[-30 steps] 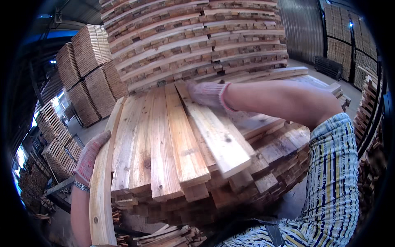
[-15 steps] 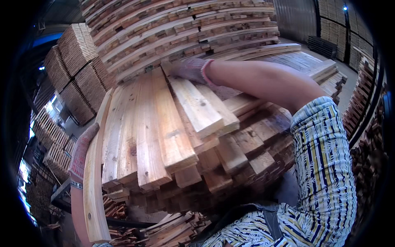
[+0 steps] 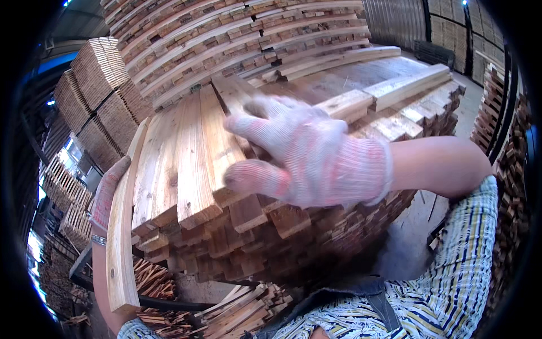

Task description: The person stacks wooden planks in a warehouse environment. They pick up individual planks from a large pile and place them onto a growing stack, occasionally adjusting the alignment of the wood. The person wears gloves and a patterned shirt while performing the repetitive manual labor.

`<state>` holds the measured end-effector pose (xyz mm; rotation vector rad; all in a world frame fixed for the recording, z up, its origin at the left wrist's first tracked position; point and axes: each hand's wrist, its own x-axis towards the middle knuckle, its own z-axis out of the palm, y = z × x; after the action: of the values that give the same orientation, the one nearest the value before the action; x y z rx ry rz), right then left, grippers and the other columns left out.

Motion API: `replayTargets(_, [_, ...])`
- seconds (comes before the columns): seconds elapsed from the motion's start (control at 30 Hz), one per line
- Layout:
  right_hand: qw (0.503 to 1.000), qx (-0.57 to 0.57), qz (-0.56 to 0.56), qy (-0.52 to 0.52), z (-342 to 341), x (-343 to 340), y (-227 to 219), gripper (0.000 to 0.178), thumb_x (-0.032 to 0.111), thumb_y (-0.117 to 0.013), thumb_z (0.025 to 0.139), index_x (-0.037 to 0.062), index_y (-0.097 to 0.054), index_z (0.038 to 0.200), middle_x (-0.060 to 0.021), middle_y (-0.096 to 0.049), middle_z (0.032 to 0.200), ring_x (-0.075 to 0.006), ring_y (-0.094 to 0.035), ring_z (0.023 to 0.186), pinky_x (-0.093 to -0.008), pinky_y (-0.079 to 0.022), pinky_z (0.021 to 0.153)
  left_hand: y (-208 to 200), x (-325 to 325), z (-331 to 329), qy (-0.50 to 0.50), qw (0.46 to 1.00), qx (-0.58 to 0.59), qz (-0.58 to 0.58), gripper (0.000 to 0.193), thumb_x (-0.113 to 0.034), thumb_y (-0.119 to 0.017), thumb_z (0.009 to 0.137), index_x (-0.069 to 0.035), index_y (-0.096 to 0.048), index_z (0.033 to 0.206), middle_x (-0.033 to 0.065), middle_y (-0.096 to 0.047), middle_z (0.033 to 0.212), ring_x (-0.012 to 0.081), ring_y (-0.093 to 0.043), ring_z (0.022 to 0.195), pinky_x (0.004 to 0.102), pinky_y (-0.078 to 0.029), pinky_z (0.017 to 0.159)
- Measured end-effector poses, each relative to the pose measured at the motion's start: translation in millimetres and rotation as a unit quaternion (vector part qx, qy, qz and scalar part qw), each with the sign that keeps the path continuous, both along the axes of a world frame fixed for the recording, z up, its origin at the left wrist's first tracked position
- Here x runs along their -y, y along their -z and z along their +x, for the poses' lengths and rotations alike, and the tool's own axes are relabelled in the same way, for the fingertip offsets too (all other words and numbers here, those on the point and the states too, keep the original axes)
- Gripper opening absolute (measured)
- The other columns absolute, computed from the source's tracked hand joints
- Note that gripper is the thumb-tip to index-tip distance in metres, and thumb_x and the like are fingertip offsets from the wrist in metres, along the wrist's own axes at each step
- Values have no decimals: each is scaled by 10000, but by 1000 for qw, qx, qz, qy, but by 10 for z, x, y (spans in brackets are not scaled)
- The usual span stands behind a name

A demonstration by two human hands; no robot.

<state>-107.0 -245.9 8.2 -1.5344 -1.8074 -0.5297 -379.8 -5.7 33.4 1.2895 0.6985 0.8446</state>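
My left hand (image 3: 108, 192), in a knitted glove, grips the outer side of a long wooden board (image 3: 121, 248) at the left edge of the stack. That board's near end juts out toward me past the others, alongside my forearm. My right hand (image 3: 310, 150), in a white and pink knitted glove, is over the near ends of the stacked boards, thumb and fingers spread apart. Pale planks (image 3: 195, 164) lie side by side between my hands. The right hand covers part of the top layer, so what lies right under its palm is hidden.
A tall pile of layered lumber (image 3: 237, 39) rises behind the boards. More stacked timber (image 3: 96, 90) stands at the far left. Two short-looking boards (image 3: 406, 87) lie on the right part of the stack. Loose wood strips (image 3: 243, 311) lie below, near my body.
My right hand has come back from the far ends of the boards to their near ends. The two raised boards there no longer show. My left hand stays on its board.
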Motion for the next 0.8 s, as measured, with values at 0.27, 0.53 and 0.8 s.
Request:
replayTargets(0.27, [988, 40, -148, -1, -15, 35, -196, 739, 616, -352, 993, 37, -419, 1447, -237, -561, 1321, -339, -554, 1250, -442, -497, 987, -14, -155, -60, -45, 998, 23, 49, 340, -279, -639, 946, -6, -628, 1149, 133, -667, 1028, 191, -665, 909, 344, -567, 810])
replayTargets(0.53, [974, 27, 154, -166, -1, 706, 555, 410, 233, -632, 874, 49, -567, 1234, -176, -620, 1150, -315, -650, 972, -433, -537, 834, 165, -699, -228, -175, 964, 59, 190, 370, -301, -643, 941, -7, -620, 1164, 130, -645, 1045, 186, -647, 957, 352, -549, 854])
replayTargets(0.8, [883, -40, -348, -311, -351, 1084, 2902, 458, 341, -589, 955, 60, -556, 1316, -209, -582, 1271, -399, -558, 1176, -441, -459, 1004, 944, 829, -1267, -508, 699, -186, 468, 240, -179, -504, 987, -64, -644, 1146, 80, -664, 1045, 177, -632, 964, 324, -520, 900])
